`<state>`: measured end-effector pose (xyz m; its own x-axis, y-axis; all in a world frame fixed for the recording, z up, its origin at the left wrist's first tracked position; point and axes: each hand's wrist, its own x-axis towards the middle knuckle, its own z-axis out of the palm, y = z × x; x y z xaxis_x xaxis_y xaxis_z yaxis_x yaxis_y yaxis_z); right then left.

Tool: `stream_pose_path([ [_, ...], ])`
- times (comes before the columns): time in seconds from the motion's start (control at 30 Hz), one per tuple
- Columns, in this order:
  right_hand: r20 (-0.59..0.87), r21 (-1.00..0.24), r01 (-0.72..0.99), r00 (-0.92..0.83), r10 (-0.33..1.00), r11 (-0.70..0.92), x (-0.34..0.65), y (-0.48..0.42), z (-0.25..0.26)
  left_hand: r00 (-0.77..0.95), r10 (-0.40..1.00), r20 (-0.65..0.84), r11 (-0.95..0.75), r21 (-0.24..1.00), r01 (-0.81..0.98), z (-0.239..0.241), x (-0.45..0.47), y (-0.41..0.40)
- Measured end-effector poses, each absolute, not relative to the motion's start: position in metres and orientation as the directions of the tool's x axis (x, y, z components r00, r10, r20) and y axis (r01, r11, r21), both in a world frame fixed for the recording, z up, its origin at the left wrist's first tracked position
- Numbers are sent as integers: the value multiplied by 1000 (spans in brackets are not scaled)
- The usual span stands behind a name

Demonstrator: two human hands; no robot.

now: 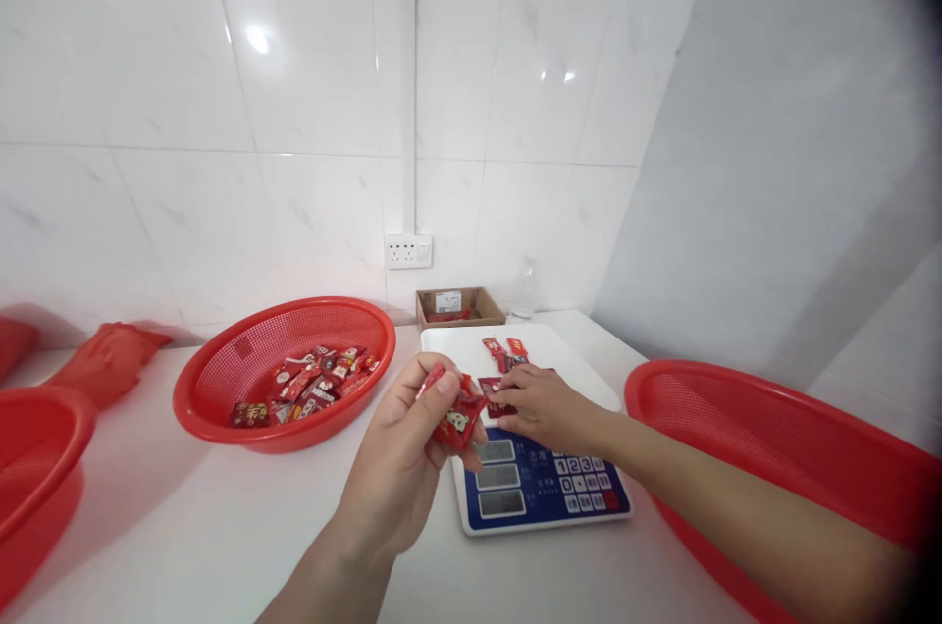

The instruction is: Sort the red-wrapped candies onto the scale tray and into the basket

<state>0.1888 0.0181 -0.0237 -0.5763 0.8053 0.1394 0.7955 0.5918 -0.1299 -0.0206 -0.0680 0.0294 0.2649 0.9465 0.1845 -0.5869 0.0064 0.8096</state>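
My left hand point(408, 452) is raised above the table, its fingers closed on a bunch of small red candy packets point(457, 416). My right hand point(537, 403) rests on the white platform of a digital scale point(559, 379), fingers pinched on one red packet point(492, 395) lying there. Two or three more red packets point(504, 349) lie farther back on the platform. The scale's blue panel with displays and keys point(541, 492) faces me.
A red mesh basket point(221, 379) with several red packets stands left of the scale. Another red basket point(736, 447) sits at the right, under my forearm, and a third point(29, 467) at the far left. A small cardboard box point(460, 305) and a wall socket point(408, 251) are behind.
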Motion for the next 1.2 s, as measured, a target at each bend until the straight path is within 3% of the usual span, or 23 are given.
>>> stream_pose_path([
  [0.17,145,-204,809,-532,834,551,207,28,-23,261,946,195,1,799,-601,30,-20,-68],
  [0.43,31,-324,850,-429,903,415,220,27,-29,273,943,191,13,797,-603,30,-20,-69],
  [0.7,41,-296,881,-375,926,369,209,33,-23,264,946,190,12,791,-612,29,-21,-68],
  [0.87,125,-112,940,-308,943,321,205,76,-13,263,945,193,10,789,-615,30,-22,-69],
  [1.2,50,-47,989,-137,989,139,177,135,-16,231,957,177,2,789,-614,35,-27,-68],
])
